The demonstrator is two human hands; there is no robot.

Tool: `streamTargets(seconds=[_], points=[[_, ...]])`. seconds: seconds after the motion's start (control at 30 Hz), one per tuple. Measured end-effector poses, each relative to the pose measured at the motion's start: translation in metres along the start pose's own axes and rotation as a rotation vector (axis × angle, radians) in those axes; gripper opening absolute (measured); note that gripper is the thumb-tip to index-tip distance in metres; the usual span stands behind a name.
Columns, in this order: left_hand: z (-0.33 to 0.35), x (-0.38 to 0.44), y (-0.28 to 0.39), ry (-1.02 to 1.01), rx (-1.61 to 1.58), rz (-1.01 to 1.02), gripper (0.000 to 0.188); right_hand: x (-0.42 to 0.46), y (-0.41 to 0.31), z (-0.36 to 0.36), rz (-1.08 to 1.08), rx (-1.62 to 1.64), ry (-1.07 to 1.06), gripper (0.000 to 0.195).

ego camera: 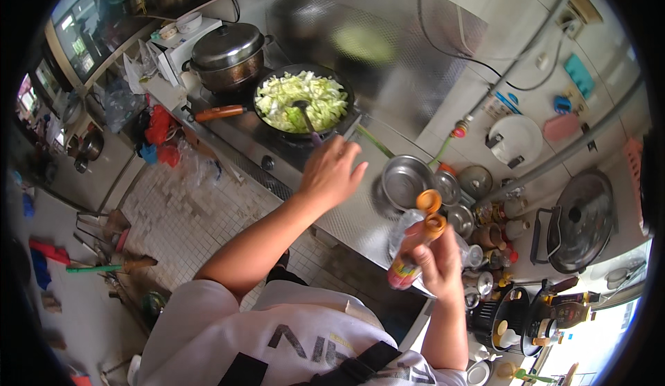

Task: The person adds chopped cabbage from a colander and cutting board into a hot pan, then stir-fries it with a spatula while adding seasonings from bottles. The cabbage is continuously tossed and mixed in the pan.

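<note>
My right hand holds a small bottle with a reddish lower part and a label. Its orange flip cap stands open, and the bottle is tilted with its mouth upward. My left hand hovers by the near rim of a dark wok. Chopped pale-green cabbage fills the wok. A spatula with a purple handle lies in the cabbage; its handle end meets or passes under my left fingers, and I cannot tell whether they grip it. The wok's wooden handle points left.
A lidded steel pot stands left of the wok. Steel bowls and several jars sit on the right of the counter. A large dark lid is at the right wall. A grey hose crosses the upper right.
</note>
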State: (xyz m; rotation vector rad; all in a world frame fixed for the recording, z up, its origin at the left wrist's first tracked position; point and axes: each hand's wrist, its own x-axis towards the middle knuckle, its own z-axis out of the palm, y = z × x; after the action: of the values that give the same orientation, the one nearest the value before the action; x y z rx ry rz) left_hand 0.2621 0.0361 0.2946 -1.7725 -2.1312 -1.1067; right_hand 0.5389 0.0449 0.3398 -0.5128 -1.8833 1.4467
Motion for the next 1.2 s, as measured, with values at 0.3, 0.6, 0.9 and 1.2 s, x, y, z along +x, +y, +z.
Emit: streamTargets(seconds=[0.3, 0.6, 0.9, 1.2], points=[[0.015, 0.006, -0.142, -0.385, 0.236, -0.097, 0.041, 0.186, 0.037, 0.059, -0.092, -0.497, 0.169, 0.019], [-0.120, 0.000, -0.252, -0.449, -0.045, -0.344, 0.046, 0.271, 0.087, 0.097, -0.235, -0.745, 0.191, 0.028], [-0.156, 0.030, -0.255, -0.425, 0.010, -0.153, 0.039, 0.304, 0.100, 0.101, -0.237, -0.724, 0.131, 0.031], [-0.142, 0.012, -0.248, -0.620, 0.185, -0.147, 0.040, 0.333, 0.099, 0.104, -0.175, -0.956, 0.004, 0.036]])
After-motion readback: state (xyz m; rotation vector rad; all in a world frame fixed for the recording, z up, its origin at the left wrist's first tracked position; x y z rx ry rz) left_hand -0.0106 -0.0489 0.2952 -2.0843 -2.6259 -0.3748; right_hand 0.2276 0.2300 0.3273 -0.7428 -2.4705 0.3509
